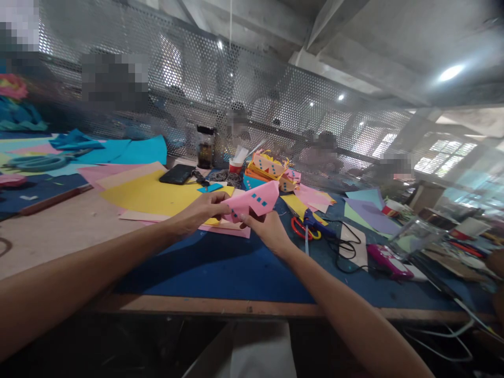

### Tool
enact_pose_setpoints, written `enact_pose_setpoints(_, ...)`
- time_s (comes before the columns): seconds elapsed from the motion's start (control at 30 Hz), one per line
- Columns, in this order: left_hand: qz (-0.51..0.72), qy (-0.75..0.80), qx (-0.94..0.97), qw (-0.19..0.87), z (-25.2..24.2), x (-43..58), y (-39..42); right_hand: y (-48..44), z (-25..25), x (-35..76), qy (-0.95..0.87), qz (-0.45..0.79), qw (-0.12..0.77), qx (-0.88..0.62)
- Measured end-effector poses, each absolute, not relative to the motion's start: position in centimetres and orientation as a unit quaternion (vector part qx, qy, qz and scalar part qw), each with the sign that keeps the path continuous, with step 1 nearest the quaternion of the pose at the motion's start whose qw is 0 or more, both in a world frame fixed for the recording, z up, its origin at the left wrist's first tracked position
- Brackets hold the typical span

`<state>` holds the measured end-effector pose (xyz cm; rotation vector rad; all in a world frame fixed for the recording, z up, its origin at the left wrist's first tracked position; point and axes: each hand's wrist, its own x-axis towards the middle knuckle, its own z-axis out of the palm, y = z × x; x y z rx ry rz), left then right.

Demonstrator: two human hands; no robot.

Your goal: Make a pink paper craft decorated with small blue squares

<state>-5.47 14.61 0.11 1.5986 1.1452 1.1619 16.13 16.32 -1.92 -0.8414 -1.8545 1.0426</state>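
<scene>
Between my two hands, above the blue table mat, is a folded pink paper boat with small blue squares on its side. My left hand pinches its left end, fingers closed on the paper. My right hand grips its lower edge from the right, thumb in front. Just behind it, more folded paper boats in orange, yellow and blue are heaped together. Yellow paper sheets and pink ones lie under and left of my left hand.
Right of my hands lie red-handled scissors, a blue glue gun with its black cord, and a magenta device. A black phone, a dark-lidded jar and a red-white cup stand behind. A perforated metal screen rises at the back.
</scene>
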Motion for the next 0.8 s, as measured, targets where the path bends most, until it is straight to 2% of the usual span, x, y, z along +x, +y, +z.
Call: enact_pose_setpoints(0.8, 0.458, 0.458, 0.632, 0.426, -0.39, -5.52, 14.89, 15.79, -1.43, 15.89, -0.742, 0.403, 0.399, -0.357)
